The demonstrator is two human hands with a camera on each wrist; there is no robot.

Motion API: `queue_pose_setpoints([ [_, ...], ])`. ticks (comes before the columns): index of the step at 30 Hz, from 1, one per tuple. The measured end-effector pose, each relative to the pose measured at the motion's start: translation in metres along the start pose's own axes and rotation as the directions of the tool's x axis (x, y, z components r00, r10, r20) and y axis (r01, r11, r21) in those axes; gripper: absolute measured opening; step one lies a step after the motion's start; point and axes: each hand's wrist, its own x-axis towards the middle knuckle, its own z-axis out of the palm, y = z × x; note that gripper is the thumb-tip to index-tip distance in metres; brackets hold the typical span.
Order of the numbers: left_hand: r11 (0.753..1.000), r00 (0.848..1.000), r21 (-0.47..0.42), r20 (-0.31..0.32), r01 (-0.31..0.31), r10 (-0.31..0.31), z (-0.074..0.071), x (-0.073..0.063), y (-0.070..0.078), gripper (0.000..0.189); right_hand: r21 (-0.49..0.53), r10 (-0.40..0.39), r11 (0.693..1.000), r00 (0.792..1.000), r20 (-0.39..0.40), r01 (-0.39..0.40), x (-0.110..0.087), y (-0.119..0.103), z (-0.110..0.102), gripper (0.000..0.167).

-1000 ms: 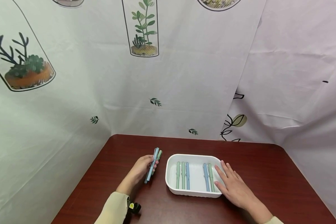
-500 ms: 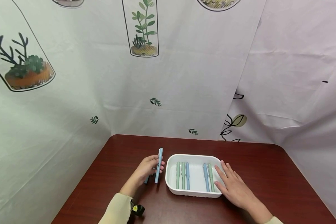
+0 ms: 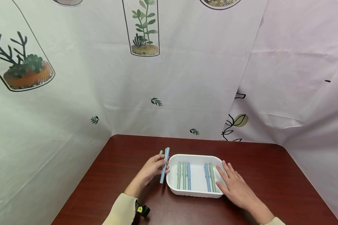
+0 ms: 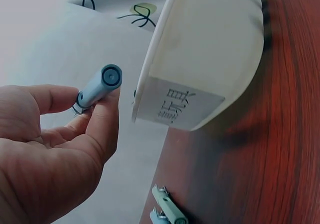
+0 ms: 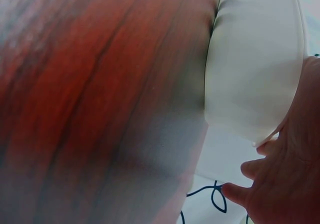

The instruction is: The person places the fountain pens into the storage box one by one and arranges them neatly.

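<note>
Between thumb and fingers, my left hand (image 3: 153, 167) pinches a light blue pen (image 3: 164, 167), held beside the left end of a white plastic box (image 3: 195, 194). The left wrist view has that pen (image 4: 95, 91) end-on, apart from the box's wall (image 4: 210, 44). My right hand (image 3: 238, 189) lies with spread, straight fingers over the box's right rim. Inside the box, two green pens (image 3: 179, 175) and a blue pen (image 3: 189, 176) lie at the left; another blue pen (image 3: 207, 177) and green pen (image 3: 212, 178) lie to the right, with a gap between the groups.
On the dark red table (image 3: 124, 153), behind the left hand, lies a green pen (image 4: 170, 206) beside a mostly cropped blue one (image 4: 159, 217). The box bears a printed label (image 4: 185, 104). A patterned cloth (image 3: 191, 78) hangs behind the table.
My left hand has moved right toward the box with the light blue pen, away from the green pen on the table. My right hand and the pens in the box have stayed put.
</note>
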Motion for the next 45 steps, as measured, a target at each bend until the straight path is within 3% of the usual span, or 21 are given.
queue_pose_setpoints([
  [7, 1.0, 1.0, 0.02, -0.02, 0.021, -0.021, 0.007, 0.0, 0.004, 0.044, -0.011, -0.021, 1.0, 1.0, -0.015, 0.02, 0.0, 0.0, 0.001, 0.065],
  [18, 0.99, 1.0, 0.141, -0.007, 0.022, -0.021, 0.02, 0.001, 0.006, 0.044, -0.019, -0.024, 1.0, 1.0, -0.018, 0.023, 0.0, 0.001, 0.001, 0.065],
  [45, 0.992, 0.999, 0.121, -0.003, 0.033, -0.033, 0.061, 0.016, 0.001, 0.045, -0.027, -0.027, 0.999, 0.999, -0.027, 0.026, -0.001, 0.002, 0.002, 0.066],
])
